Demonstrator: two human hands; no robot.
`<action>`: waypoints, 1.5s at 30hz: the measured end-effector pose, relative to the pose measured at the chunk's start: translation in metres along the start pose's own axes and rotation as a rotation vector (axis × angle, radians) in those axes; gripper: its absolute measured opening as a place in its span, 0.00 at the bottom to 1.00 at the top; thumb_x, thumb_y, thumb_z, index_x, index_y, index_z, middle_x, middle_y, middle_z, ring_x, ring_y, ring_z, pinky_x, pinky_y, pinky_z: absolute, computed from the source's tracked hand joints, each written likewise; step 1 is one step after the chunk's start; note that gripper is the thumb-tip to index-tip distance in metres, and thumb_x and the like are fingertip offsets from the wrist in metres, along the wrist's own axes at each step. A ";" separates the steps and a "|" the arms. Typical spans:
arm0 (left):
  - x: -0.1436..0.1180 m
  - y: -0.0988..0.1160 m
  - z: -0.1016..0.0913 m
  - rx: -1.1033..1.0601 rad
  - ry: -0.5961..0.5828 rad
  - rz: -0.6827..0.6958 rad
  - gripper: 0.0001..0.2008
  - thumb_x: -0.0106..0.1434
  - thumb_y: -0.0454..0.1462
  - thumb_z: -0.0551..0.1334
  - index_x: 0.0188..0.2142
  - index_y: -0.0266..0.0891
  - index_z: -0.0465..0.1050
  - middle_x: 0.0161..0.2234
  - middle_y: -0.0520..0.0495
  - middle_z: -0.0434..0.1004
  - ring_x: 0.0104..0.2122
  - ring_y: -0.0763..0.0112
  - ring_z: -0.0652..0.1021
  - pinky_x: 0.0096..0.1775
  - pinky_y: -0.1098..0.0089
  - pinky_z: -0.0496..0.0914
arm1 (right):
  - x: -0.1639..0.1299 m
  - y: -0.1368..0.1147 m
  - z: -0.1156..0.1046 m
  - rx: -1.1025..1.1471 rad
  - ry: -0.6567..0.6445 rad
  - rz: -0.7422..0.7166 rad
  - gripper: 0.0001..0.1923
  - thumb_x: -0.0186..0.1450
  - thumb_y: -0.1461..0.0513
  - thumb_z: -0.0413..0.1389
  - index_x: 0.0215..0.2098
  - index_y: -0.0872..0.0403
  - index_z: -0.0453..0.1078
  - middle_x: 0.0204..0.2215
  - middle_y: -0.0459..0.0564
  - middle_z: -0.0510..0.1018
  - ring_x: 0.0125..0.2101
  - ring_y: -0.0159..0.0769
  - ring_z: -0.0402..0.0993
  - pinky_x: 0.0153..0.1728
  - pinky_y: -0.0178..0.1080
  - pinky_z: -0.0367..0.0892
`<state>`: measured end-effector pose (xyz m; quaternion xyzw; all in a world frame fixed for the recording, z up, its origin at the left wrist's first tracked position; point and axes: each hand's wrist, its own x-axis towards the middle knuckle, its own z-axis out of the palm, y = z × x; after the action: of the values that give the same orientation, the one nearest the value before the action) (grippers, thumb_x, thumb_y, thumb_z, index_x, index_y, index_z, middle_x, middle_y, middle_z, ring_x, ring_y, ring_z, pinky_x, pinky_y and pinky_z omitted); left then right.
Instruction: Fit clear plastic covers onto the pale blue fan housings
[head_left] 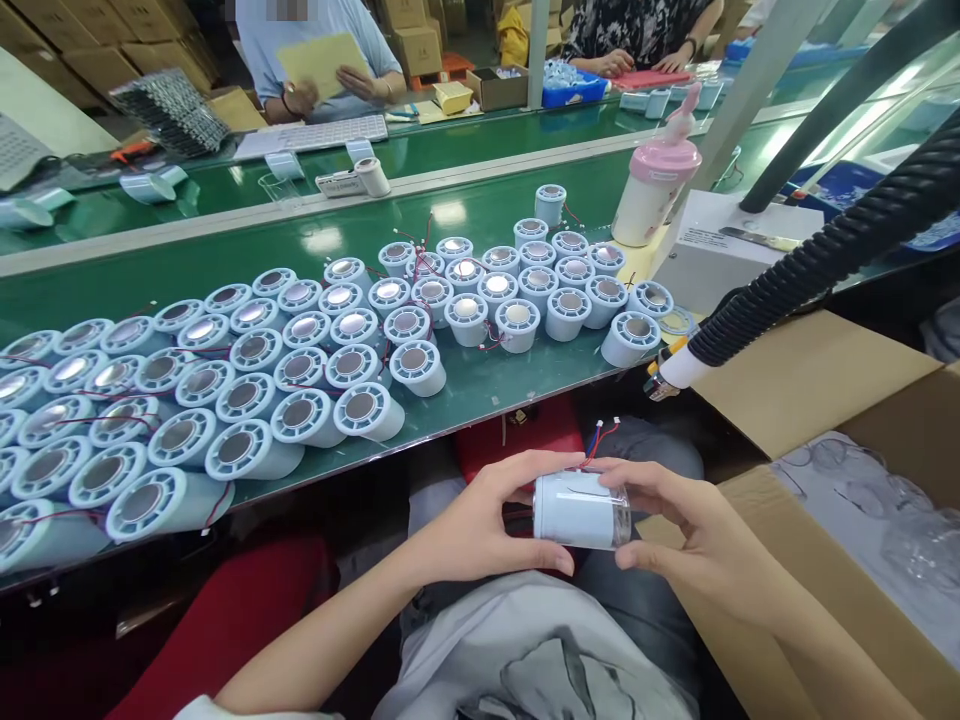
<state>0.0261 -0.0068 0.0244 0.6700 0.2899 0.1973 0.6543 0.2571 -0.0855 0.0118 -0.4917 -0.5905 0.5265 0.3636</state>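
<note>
Both hands, left hand (pixel 480 525) and right hand (pixel 686 530), hold a pale-blue cylindrical housing (pixel 581 510) sideways in a closed two-ended grip over the lap, keeping its red wire lead (pixel 600 437) free above.

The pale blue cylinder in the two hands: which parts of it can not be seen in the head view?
- Pale blue cylinder: left end covered by the left hand.
- Its right end: partly behind the right hand fingers.
- Its red wires: the plug is too small to read.
- Cardboard box: clear contents blurred, cut by the right edge.
</note>
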 end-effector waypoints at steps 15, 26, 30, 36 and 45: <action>-0.002 0.000 -0.004 0.192 -0.046 0.240 0.39 0.48 0.33 0.74 0.59 0.48 0.64 0.57 0.46 0.70 0.56 0.61 0.70 0.58 0.64 0.63 | 0.001 -0.007 0.004 0.411 -0.051 0.167 0.19 0.62 0.55 0.62 0.49 0.45 0.66 0.44 0.46 0.74 0.42 0.34 0.72 0.40 0.33 0.71; -0.001 -0.001 -0.003 0.211 -0.056 0.308 0.41 0.47 0.31 0.74 0.59 0.51 0.63 0.58 0.47 0.69 0.58 0.60 0.69 0.59 0.62 0.62 | 0.009 -0.006 0.009 0.579 -0.002 0.339 0.22 0.60 0.48 0.62 0.43 0.53 0.65 0.30 0.44 0.76 0.27 0.30 0.75 0.28 0.32 0.74; 0.000 0.000 -0.003 0.204 -0.061 0.320 0.41 0.47 0.31 0.74 0.59 0.51 0.63 0.58 0.47 0.69 0.58 0.61 0.69 0.59 0.63 0.62 | 0.009 -0.006 0.014 0.627 0.008 0.412 0.23 0.61 0.44 0.57 0.38 0.55 0.64 0.23 0.46 0.77 0.21 0.31 0.76 0.21 0.30 0.71; 0.002 0.001 -0.003 0.163 -0.071 0.301 0.40 0.47 0.32 0.74 0.58 0.51 0.65 0.59 0.45 0.68 0.59 0.59 0.68 0.58 0.63 0.64 | 0.012 -0.005 0.018 0.707 -0.038 0.474 0.27 0.59 0.39 0.54 0.34 0.55 0.65 0.17 0.44 0.75 0.15 0.29 0.73 0.13 0.25 0.66; 0.003 0.000 -0.001 0.162 -0.057 0.281 0.38 0.48 0.34 0.74 0.58 0.51 0.66 0.59 0.43 0.68 0.59 0.55 0.68 0.58 0.57 0.64 | 0.015 -0.006 0.019 0.792 -0.146 0.655 0.35 0.69 0.42 0.38 0.31 0.59 0.72 0.19 0.51 0.76 0.14 0.28 0.73 0.13 0.25 0.66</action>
<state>0.0277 -0.0040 0.0244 0.7598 0.1895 0.2438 0.5721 0.2347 -0.0761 0.0127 -0.4374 -0.1852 0.8288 0.2958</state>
